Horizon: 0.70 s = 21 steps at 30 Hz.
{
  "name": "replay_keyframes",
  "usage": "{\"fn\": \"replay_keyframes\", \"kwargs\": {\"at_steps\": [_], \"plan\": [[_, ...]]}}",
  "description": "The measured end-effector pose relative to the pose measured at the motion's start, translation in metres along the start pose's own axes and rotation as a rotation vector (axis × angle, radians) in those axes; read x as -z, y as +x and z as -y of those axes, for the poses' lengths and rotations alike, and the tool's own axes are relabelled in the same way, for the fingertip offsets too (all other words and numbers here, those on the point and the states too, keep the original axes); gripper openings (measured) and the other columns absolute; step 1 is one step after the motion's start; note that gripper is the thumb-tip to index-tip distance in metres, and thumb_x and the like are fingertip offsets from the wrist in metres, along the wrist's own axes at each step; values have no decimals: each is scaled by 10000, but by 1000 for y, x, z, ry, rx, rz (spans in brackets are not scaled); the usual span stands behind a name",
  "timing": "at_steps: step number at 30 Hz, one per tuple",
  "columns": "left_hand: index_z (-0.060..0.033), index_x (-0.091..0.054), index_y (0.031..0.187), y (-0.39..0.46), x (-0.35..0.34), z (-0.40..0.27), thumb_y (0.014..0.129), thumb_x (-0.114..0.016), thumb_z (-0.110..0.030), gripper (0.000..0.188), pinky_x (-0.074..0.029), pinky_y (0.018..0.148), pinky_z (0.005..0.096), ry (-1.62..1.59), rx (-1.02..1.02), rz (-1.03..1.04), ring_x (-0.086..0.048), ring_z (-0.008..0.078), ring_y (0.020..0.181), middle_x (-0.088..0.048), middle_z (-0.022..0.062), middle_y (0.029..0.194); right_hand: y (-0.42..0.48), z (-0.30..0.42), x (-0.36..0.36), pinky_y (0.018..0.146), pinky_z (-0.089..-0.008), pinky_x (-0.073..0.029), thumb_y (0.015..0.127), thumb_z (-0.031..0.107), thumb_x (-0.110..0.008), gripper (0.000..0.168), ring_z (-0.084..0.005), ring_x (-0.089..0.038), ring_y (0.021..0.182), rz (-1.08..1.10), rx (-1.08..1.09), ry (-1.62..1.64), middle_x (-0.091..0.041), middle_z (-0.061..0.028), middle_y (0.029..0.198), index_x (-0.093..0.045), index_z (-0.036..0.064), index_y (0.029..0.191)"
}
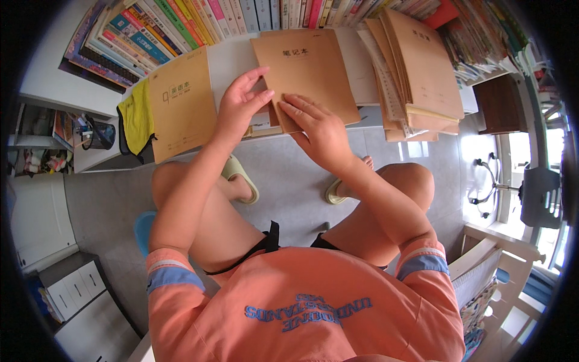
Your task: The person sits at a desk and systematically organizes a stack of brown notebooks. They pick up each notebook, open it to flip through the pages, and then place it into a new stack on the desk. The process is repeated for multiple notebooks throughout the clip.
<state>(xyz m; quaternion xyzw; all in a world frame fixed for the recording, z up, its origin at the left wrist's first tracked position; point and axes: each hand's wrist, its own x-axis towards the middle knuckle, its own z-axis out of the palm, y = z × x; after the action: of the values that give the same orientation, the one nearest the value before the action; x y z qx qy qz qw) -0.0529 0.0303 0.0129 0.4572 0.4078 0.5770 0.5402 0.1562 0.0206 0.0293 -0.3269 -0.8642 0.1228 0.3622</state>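
Note:
A brown kraft-cover notebook (312,74) with printed writing lies before me, its near edge reaching past the white desk's front edge. My right hand (319,131) has its fingers flat over the notebook's near left corner, with the thumb tucked at the near edge, partly hidden. Just left of the same notebook is my left hand (244,99), fingers apart and holding nothing; its fingertips come close to the left edge. Another kraft notebook (185,108) lies farther left. To the right rises a stack of kraft notebooks (427,68) with some loose-looking sheets at its side.
Rows of upright books (253,18) line the desk's back. A yellow cloth (135,117) with black trim lies partly under the left notebook, near a mesh pen holder (100,135). Grey tiled floor (289,176) shows below. A chair base (488,185) stands at the right.

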Motion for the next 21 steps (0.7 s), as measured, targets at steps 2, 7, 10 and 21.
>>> {"fn": "replay_keyframes", "kwargs": {"at_steps": [2, 7, 10, 21], "plan": [[-12, -501, 1437, -3, -3, -2, 986, -627, -42, 469, -536, 950, 282, -2, 103, -3, -633, 141, 1092, -664, 101, 1229, 1, -2, 1, 918, -423, -564, 802, 87, -744, 424, -321, -660, 1155, -10, 15, 54, -680, -135, 1264, -695, 59, 1222], [-43, -566, 1370, -5, -9, -10, 1007, -554, -57, 363, -550, 855, 262, -15, 266, 38, -653, 98, 989, -690, 38, 1112, 3, 2, 3, 915, -424, -563, 825, 110, -762, 389, -338, -672, 1124, 16, 49, 134, -671, -153, 1273, -709, 68, 1208], [-50, -596, 1315, 1, 5, -21, 993, -514, -25, 334, -544, 821, 252, 69, 283, 10, -650, 86, 950, -695, 30, 1104, 2, -1, 14, 925, -424, -552, 831, 125, -774, 376, -354, -660, 1134, 29, -145, 345, -658, -164, 1297, -710, 64, 1197], [-23, -570, 1352, -13, 98, -46, 952, -539, 44, 407, -512, 885, 238, 583, 140, -109, -639, 96, 1055, -672, 86, 1232, -14, -46, 44, 1000, -443, -516, 847, 90, -746, 423, -392, -562, 1266, 122, -447, 104, -569, -190, 1409, -666, 58, 1262]]}}
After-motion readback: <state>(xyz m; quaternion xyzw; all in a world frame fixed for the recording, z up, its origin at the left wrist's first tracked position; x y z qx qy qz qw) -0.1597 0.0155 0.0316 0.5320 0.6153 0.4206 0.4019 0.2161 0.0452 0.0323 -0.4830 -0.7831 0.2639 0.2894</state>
